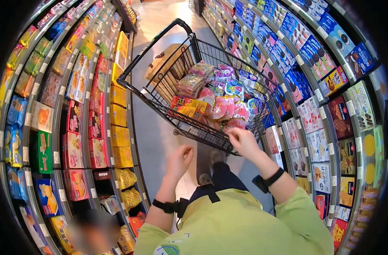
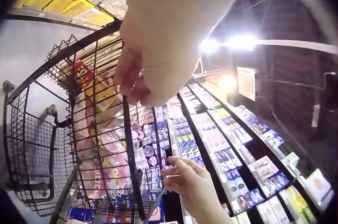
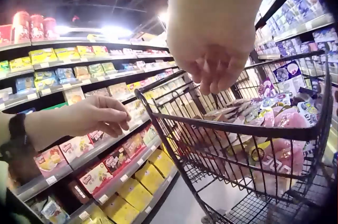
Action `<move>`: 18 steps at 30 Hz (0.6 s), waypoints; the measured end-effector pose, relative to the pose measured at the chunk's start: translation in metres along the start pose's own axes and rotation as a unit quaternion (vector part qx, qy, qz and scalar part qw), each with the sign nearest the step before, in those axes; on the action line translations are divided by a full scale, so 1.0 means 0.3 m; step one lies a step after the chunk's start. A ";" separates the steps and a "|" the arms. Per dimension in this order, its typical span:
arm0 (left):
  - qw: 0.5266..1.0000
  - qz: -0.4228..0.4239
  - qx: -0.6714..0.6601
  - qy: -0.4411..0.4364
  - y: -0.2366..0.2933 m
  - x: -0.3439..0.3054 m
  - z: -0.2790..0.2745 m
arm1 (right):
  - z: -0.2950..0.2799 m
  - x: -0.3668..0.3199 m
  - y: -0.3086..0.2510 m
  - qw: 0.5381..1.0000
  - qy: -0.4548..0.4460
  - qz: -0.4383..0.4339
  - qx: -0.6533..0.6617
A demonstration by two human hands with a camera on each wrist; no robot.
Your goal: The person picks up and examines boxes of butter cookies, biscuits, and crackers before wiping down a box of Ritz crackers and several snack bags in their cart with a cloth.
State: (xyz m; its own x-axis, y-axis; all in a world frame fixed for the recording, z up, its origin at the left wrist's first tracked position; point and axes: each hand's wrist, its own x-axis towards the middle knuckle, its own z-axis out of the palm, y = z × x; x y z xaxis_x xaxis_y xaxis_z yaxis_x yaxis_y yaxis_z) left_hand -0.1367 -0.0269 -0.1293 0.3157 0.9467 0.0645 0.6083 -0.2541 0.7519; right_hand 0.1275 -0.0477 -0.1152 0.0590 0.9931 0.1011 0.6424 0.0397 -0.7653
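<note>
Black wire shopping cart (image 1: 189,131), grey aisle floor (image 1: 153,140), packed snack shelves (image 1: 85,110)

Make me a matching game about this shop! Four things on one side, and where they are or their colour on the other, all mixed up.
Things:
1. shopping cart
2. shirt
3. pink packs
4. row of yellow boxes

Places and colours:
A. on a shelf to the person's left
B. light green
C. inside the cart
D. black

Right pairs: 1-D, 2-B, 3-C, 4-A
</note>
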 end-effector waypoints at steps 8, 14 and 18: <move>0.998 -0.011 -0.043 0.035 -0.127 0.501 0.025 | 0.254 0.470 0.272 0.979 -0.135 0.009 -0.150; 0.999 -0.037 0.010 -0.024 -0.245 0.743 0.024 | 0.370 0.648 0.313 0.943 -0.225 -0.013 -0.244; 0.992 -0.021 0.041 -0.119 -0.328 0.866 0.036 | 0.315 0.685 0.352 0.974 -0.214 0.031 -0.075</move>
State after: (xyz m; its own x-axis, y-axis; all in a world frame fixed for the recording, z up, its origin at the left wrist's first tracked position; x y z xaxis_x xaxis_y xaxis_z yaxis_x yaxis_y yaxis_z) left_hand -0.1067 0.2420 -0.1935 0.4451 0.8860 -0.1299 0.6792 -0.2395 0.6938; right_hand 0.1351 0.1711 -0.2352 -0.2010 0.9496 -0.2405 0.7546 -0.0064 -0.6562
